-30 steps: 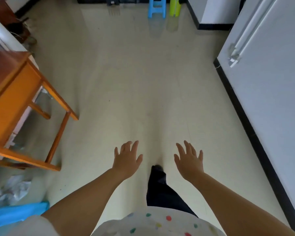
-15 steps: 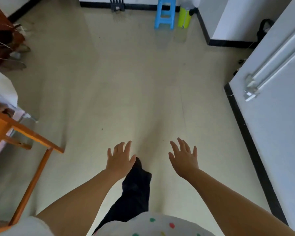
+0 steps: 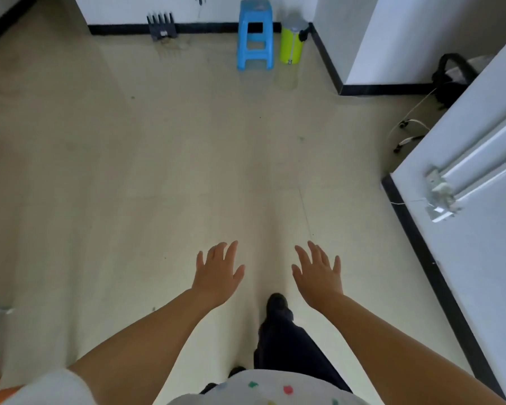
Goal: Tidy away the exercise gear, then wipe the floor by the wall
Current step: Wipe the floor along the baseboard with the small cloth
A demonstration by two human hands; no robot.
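My left hand point(image 3: 218, 273) and my right hand point(image 3: 319, 274) are both stretched out in front of me, palms down, fingers spread, holding nothing. Below them lies pale cream floor point(image 3: 187, 171). Against the far wall's black skirting stands a small dark rack-like object point(image 3: 160, 26); I cannot tell what it is. A blue plastic stool point(image 3: 255, 36) and a lime-green cylinder with a grey lid point(image 3: 292, 42) stand beside it near the wall corner. A dark bag point(image 3: 453, 80) lies behind the white wall on the right.
A white wall with black skirting point(image 3: 427, 258) runs along the right, with a white conduit and bracket point(image 3: 441, 194) on it. Loose cables point(image 3: 406, 133) lie on the floor near the bag. My dark-trousered leg and shoe point(image 3: 278, 305) step forward between my arms.
I have walked forward: the orange wooden table has slid out of view on the left, and the stool, green cylinder and far wall have come closer. Both hands stay open and empty.
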